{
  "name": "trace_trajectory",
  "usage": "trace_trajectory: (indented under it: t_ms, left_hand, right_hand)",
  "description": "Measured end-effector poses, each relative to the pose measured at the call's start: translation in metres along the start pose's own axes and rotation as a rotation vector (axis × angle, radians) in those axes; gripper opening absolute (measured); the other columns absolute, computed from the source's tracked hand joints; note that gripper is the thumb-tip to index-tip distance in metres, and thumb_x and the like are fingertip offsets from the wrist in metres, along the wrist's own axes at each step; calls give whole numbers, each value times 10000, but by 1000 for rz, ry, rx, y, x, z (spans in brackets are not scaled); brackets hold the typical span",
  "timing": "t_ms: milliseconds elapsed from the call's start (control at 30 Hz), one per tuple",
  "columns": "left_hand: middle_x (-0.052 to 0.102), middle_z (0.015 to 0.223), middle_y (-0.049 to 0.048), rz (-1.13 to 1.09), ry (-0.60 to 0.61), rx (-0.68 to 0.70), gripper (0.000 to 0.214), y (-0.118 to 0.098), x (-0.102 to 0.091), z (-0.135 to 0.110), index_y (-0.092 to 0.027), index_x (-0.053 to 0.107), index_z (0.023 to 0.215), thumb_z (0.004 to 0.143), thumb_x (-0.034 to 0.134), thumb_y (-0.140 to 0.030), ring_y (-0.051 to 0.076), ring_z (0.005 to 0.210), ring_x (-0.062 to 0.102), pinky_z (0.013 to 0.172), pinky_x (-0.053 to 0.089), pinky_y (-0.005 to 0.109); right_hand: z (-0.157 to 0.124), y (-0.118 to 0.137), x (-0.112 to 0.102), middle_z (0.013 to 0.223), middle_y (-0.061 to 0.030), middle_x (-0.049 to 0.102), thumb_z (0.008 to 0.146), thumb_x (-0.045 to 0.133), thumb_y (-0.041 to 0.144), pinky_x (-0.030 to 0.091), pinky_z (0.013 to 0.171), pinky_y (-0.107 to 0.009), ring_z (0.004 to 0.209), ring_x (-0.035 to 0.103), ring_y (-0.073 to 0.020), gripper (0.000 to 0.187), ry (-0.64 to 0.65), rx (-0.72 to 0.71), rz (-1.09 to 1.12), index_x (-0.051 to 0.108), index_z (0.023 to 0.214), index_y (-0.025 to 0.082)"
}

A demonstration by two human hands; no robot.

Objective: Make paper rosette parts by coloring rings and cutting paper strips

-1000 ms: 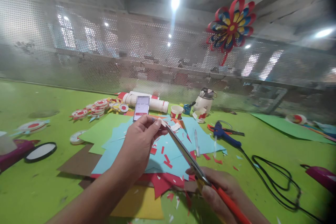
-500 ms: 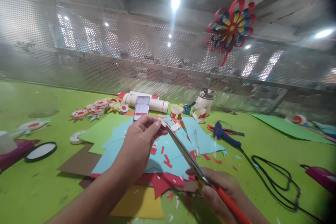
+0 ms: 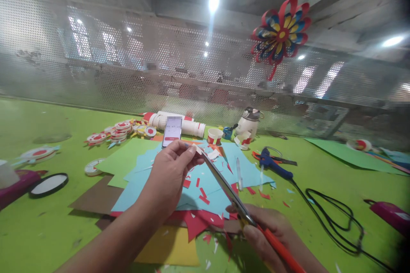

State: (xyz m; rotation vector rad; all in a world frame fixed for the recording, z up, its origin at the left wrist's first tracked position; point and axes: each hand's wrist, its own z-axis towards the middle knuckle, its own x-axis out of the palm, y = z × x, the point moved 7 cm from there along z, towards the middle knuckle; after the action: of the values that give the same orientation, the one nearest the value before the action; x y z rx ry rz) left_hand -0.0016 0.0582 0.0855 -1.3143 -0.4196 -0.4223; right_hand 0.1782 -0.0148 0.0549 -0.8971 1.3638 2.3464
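My left hand [image 3: 169, 175] is raised above the green table [image 3: 48, 230] and pinches a small white paper piece [image 3: 199, 150] between thumb and fingers. In my right hand [image 3: 272, 232], low at the right, the fingers are closed round the red handles of a pair of scissors [image 3: 230, 194]. The long blades point up and left, and their tip meets the paper piece at my left fingertips. Beneath both hands lies a pile of blue, red, brown, green and yellow paper sheets [image 3: 205, 179] strewn with red and white scraps.
A phone [image 3: 172, 131] leans against white tubes [image 3: 179, 123] at the back. Paper discs [image 3: 120, 130], a cup [image 3: 214, 135], a white bottle [image 3: 249, 124], a blue glue gun [image 3: 273, 164] with black cable [image 3: 333, 217], a round mirror [image 3: 48, 184] and pink objects surround the pile. A paper pinwheel [image 3: 281, 32] hangs on the mesh wall.
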Motion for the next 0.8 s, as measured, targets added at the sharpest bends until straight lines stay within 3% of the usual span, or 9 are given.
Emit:
trace_trajectory:
  t_ms: [800]
  left_hand:
    - [622,710,12,-3,24,2,131,1,-1,0,-138,568,691,737,678,-193,124,706,596,731,506,278]
  right_hand:
    - [2,0,-2,726,-54,705,907,442,498,511,542,-218,603,638,-178,426,29,-35,-40,717,967,178]
